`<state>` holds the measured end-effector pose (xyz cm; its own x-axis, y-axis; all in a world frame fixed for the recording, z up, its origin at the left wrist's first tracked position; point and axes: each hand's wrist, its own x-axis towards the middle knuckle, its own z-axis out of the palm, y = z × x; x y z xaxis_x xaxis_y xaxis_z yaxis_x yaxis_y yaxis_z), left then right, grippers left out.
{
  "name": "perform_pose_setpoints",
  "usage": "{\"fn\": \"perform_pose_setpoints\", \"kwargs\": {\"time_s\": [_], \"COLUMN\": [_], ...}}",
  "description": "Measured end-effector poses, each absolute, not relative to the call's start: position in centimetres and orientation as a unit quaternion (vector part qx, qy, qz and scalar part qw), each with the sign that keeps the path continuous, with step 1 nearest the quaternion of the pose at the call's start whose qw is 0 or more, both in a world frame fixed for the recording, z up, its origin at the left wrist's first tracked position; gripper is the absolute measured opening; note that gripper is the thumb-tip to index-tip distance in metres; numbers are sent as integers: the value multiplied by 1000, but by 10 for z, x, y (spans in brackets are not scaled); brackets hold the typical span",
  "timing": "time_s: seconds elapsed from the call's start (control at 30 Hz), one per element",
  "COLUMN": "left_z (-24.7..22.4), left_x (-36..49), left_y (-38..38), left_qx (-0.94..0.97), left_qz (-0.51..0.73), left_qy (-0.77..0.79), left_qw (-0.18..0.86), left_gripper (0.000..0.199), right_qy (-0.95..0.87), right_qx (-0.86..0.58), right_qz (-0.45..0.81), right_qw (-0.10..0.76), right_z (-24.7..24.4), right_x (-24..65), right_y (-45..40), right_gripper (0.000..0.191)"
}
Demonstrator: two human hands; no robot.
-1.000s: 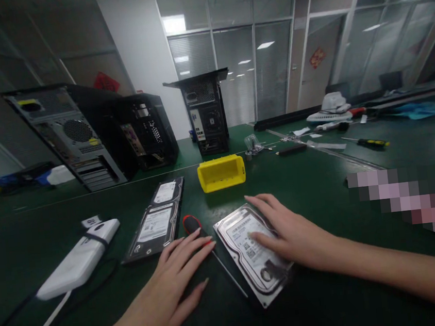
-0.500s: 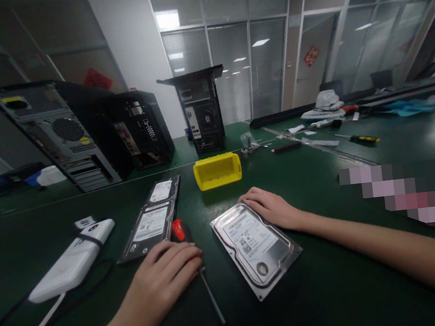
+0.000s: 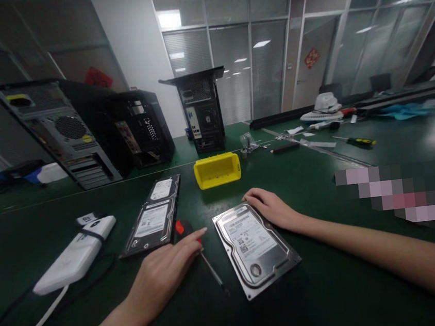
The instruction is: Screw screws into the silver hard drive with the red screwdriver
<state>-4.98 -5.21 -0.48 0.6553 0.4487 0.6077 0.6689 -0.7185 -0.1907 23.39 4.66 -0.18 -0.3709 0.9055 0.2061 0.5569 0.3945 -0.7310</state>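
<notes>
A silver hard drive [image 3: 255,244], label side up, lies on the green tabletop in front of me. My right hand [image 3: 271,208] holds its upper right edge, with the fingers bent at the corner. To the left of the drive, my left hand [image 3: 170,269] is over the handle of a red and black screwdriver [image 3: 212,268]. The fingers are fairly straight across the handle, and the thumb is hidden. The shaft points down and right, towards the drive. Two more hard drives [image 3: 152,221] lie end to end beyond my left hand.
A yellow bin [image 3: 217,171] stands beyond the drive. At the left is a white power strip [image 3: 75,258] with cables. Computer cases [image 3: 70,132] stand at the back left, another case [image 3: 201,113] at the back centre. Another screwdriver [image 3: 361,141] lies at the right.
My left fingers have straightened, and the screwdriver's tip has moved up and slightly right. The near end of the silver drive has turned a little to the left, with my right hand still at its edge.
</notes>
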Motion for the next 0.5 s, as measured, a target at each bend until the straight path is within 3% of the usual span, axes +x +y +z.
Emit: {"fn": "perform_pose_setpoints", "kwargs": {"time_s": [0.13, 0.3, 0.4, 0.5], "left_z": [6, 35, 53, 71], "left_x": [-28, 20, 39, 48], "left_y": [-29, 12, 34, 50], "left_qx": [-888, -886, -888, -890], "left_qz": [-280, -203, -196, -198], "left_qy": [-281, -182, -167, -178], "left_qw": [233, 376, 381, 370], "left_gripper": [26, 28, 29, 29], "right_qy": [-733, -588, -526, -535], "right_qx": [-448, -332, -352, -334], "right_qz": [385, 684, 700, 720], "right_qw": [338, 276, 332, 291], "right_z": [10, 46, 72, 92], "right_x": [236, 228, 223, 217], "right_y": [48, 51, 66, 84], "right_gripper": [35, 57, 52, 37]}}
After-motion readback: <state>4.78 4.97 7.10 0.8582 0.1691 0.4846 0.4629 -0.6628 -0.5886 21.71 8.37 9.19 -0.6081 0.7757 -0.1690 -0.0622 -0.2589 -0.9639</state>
